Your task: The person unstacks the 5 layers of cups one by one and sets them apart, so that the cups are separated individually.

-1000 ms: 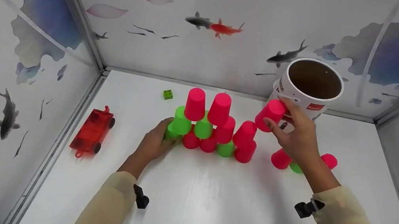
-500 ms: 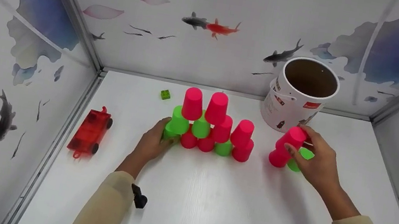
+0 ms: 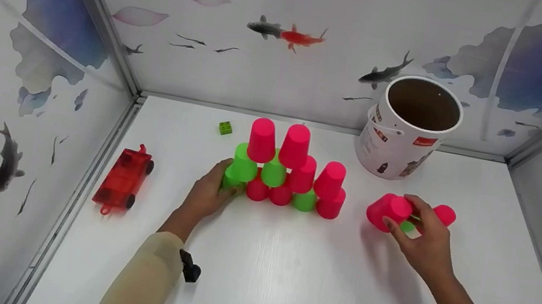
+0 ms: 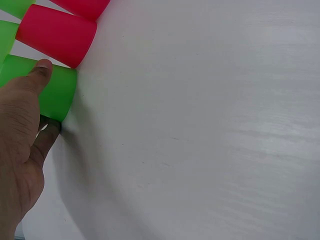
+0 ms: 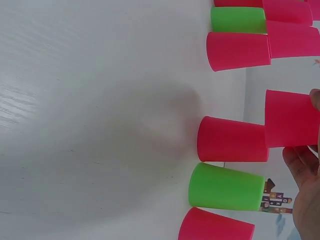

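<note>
My left hand (image 3: 207, 193) grips the green cup (image 4: 59, 95) at the left end of a stacked cup wall's bottom row, thumb on one side and fingers on the other. The wall mixes pink and green upside-down cups, with two pink cups on top, one of them a pink cup (image 3: 295, 146). To the right, my right hand (image 3: 428, 242) pinches a pink cup (image 3: 397, 208) between thumb and fingers. It overlaps a lower pink cup (image 5: 232, 140) that stands beside a green cup (image 5: 227, 187) and another pink cup (image 3: 444, 215).
A white bucket (image 3: 386, 148) with a wire handle stands at the back right. On the left lies a red toy wagon (image 3: 123, 178) with black wheels. A small green brick (image 3: 225, 128) sits behind the wall. Printed panels enclose the table (image 3: 256, 280).
The right hand has carried its pink cup from beside the wall's upper right, rightward and down to the separate row of cups. The left hand keeps its grip in place.
</note>
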The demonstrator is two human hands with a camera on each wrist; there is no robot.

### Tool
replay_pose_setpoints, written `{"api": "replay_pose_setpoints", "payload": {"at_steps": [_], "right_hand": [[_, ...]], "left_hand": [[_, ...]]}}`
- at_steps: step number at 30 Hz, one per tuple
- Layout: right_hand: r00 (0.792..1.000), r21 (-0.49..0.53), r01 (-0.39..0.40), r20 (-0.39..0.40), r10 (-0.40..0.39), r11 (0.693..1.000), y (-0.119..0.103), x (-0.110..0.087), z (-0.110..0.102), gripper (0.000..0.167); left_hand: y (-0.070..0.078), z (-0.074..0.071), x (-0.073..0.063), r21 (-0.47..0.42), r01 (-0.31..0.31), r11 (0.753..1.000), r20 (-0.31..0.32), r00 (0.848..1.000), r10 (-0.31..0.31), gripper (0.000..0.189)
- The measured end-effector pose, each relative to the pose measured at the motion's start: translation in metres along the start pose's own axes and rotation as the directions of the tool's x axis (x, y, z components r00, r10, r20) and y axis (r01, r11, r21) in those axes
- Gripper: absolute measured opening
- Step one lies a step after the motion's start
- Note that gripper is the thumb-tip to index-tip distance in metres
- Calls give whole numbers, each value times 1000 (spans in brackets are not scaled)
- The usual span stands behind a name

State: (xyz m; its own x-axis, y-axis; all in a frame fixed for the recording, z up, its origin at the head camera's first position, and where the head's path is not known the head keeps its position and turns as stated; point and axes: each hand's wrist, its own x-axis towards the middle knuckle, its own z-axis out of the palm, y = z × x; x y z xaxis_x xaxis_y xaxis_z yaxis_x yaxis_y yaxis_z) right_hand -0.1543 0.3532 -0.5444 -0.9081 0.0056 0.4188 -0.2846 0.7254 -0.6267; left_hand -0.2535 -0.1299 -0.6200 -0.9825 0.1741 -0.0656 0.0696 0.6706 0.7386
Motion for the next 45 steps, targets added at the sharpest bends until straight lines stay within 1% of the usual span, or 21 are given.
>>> {"api": "replay_pose_setpoints", "payload": {"at_steps": [3,6,8,11,13,15,19,22,26,35,37,39,41,43,45], "right_hand": [[1000,8,18,-24,-18,1000,1,-4,0,77],[999,15,29,-21,-28,999,4,-9,1,78],[1000,19,19,1,-19,1000,7,-13,3,79],[998,-6,-34,57,35,999,13,-21,7,78],[991,-23,-90,101,92,996,18,-25,11,77],[978,-34,-148,144,152,988,22,-29,14,76],[953,-38,-218,209,221,975,28,-34,19,75],[940,-49,-241,238,245,969,30,-35,20,76],[927,-57,-268,256,273,962,30,-33,19,77],[910,-41,-305,281,303,952,26,-29,18,82],[914,-39,-298,275,297,954,24,-29,18,83],[931,-44,-262,252,265,964,22,-27,17,82],[956,-66,-196,209,205,978,20,-25,15,80],[979,-91,-116,158,130,989,16,-21,13,78],[992,-112,-42,111,55,993,10,-14,11,77]], "left_hand": [[0,0,-1,5,0,1000,8,1000,0,78],[0,0,-1,11,-3,1000,14,1000,3,78],[0,0,-1,15,-4,1000,11,1000,4,78],[0,0,0,12,-7,1000,5,1000,7,76],[0,0,0,11,-9,1000,4,1000,9,76],[0,-1,0,6,-10,1000,4,1000,9,76],[0,-1,0,11,-3,1000,4,1000,3,78],[0,-1,-1,13,3,1000,4,1000,-4,78],[0,0,-1,8,9,1000,3,1000,-9,78],[-1,0,-1,29,6,1000,-2,1000,-6,77],[-1,-1,-2,32,4,999,-3,1000,-4,77],[0,-2,-2,26,-5,1000,-3,1000,5,76],[1,-2,-2,16,-16,1000,-2,1000,16,76],[1,-2,-1,10,-22,1000,1,1000,22,75],[2,-2,-1,10,-21,1000,2,1000,21,75]]}}
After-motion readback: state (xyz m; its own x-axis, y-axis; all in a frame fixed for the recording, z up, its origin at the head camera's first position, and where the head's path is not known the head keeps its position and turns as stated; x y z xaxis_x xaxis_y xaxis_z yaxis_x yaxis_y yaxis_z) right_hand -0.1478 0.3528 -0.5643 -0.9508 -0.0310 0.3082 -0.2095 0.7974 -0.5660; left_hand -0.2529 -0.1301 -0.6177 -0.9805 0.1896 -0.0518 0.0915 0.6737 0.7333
